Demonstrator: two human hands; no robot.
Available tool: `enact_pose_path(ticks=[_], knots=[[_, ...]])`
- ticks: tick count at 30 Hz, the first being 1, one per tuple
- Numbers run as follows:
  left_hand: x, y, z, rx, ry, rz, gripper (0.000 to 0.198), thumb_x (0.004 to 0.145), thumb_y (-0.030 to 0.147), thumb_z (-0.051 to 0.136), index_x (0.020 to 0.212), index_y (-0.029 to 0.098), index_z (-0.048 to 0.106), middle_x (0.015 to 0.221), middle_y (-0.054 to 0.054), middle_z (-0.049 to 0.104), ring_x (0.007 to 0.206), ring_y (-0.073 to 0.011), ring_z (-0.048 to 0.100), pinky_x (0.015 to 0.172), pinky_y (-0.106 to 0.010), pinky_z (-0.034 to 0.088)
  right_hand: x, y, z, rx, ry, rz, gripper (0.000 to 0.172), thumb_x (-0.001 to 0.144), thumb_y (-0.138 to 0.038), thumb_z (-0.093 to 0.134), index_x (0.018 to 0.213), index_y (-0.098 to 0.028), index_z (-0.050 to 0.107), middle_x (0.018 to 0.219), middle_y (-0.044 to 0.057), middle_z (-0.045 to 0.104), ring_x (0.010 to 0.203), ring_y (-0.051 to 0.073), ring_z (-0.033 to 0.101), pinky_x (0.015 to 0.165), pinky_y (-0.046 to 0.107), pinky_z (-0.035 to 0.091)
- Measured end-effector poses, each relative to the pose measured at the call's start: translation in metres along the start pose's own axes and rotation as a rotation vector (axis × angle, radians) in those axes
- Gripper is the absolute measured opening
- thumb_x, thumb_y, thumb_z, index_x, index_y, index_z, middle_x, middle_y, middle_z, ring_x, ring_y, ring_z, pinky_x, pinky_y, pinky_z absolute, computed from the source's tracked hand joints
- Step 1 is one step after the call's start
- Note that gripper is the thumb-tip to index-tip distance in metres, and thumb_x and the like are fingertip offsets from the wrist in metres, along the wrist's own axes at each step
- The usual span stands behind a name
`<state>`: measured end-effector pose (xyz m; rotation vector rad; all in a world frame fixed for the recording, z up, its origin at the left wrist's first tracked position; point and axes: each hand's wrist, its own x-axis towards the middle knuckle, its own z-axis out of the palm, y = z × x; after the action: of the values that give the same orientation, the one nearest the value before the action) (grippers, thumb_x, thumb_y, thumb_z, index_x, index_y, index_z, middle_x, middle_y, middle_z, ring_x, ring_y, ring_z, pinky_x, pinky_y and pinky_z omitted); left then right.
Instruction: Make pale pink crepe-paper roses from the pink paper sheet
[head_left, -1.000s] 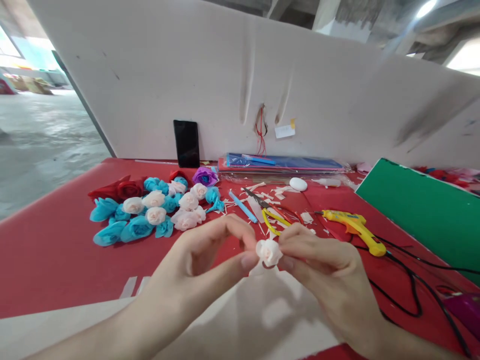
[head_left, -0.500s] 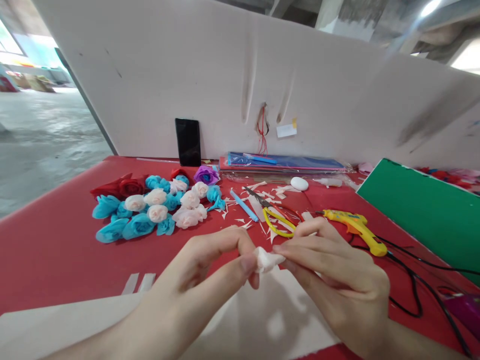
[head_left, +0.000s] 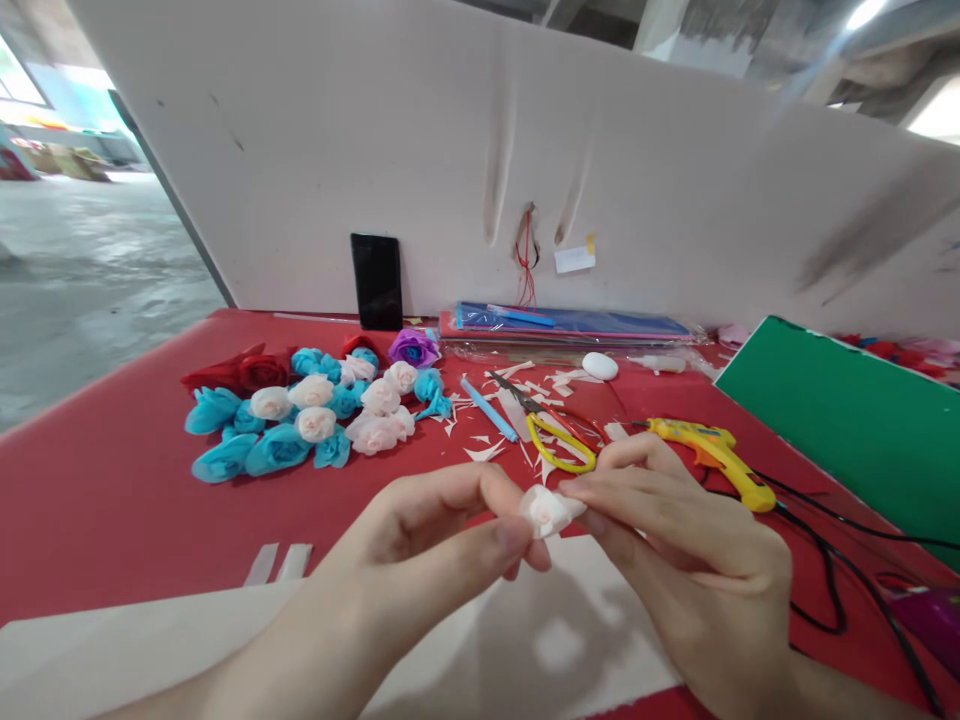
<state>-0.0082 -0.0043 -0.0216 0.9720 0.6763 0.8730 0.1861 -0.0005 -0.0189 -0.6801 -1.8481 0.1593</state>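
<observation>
A small pale paper flower [head_left: 547,512] is held between my two hands, above a cream paper sheet [head_left: 555,640]. My left hand [head_left: 427,560] pinches its base between thumb and fingers. My right hand [head_left: 675,550] grips a pointed petal edge at the flower's right side with thumb and fingertips. Just beyond the fingers lie scissors [head_left: 561,445] with yellow and red handles, among cream paper scraps [head_left: 487,452]. A light blue pen-like stick [head_left: 489,408] rests beside them. Finished-looking blue flowers [head_left: 277,452] and pale flowers [head_left: 315,424] are grouped at the left.
A yellow glue gun [head_left: 712,455] with a black cord [head_left: 832,590] lies at right, near a green board [head_left: 847,430]. A black phone [head_left: 377,282] leans on the white partition [head_left: 360,130]. Wrapped coloured sheets [head_left: 577,325] and a white oval object [head_left: 600,366] sit at the back.
Both hands have shifted slightly right with the flower. It has turned so that its folded centre faces me more.
</observation>
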Motion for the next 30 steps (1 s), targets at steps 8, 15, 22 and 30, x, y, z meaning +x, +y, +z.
enact_pose_path(ticks=[8, 15, 22, 30], knots=[[0.002, -0.005, 0.002, 0.005, 0.016, 0.012, 0.018, 0.081, 0.039, 0.085, 0.071, 0.028, 0.075, 0.075, 0.009, 0.073, 0.077, -0.0084, 0.062, 0.069, -0.009, 0.048, -0.003, -0.005, 0.006, 0.012, 0.074, 0.086, 0.034, 0.080, 0.004, 0.070, 0.094, -0.026, 0.081, 0.071, -0.005, 0.080, 0.059, 0.012, 0.066, 0.058, 0.026, 0.054], [0.002, 0.003, -0.002, 0.707, 0.240, 0.638, 0.013, 0.085, 0.018, 0.069, 0.080, 0.029, 0.065, 0.075, 0.010, 0.065, 0.074, -0.0096, 0.061, 0.071, -0.016, 0.050, -0.008, -0.009, 0.008, 0.241, 0.067, 0.335, 0.043, 0.078, 0.001, 0.072, 0.095, -0.036, 0.085, 0.069, -0.003, 0.079, 0.062, 0.014, 0.063, 0.058, 0.026, 0.056], [0.004, 0.017, -0.015, 1.279, 0.210, 1.191, 0.013, 0.094, 0.011, 0.063, 0.096, 0.024, 0.059, 0.091, 0.004, 0.057, 0.086, -0.0140, 0.053, 0.081, -0.032, 0.043, -0.015, -0.012, 0.004, 0.358, -0.042, 0.492, 0.050, 0.084, -0.004, 0.073, 0.104, -0.050, 0.080, 0.073, -0.009, 0.080, 0.067, 0.013, 0.064, 0.064, 0.023, 0.058], [0.007, 0.012, -0.012, 1.315, 0.228, 1.160, 0.015, 0.093, 0.011, 0.066, 0.092, 0.025, 0.061, 0.093, 0.004, 0.057, 0.090, -0.0154, 0.053, 0.084, -0.032, 0.044, -0.016, -0.014, 0.005, 0.317, -0.057, 0.501, 0.046, 0.085, -0.009, 0.073, 0.102, -0.050, 0.080, 0.072, -0.009, 0.078, 0.068, 0.013, 0.064, 0.064, 0.023, 0.056]])
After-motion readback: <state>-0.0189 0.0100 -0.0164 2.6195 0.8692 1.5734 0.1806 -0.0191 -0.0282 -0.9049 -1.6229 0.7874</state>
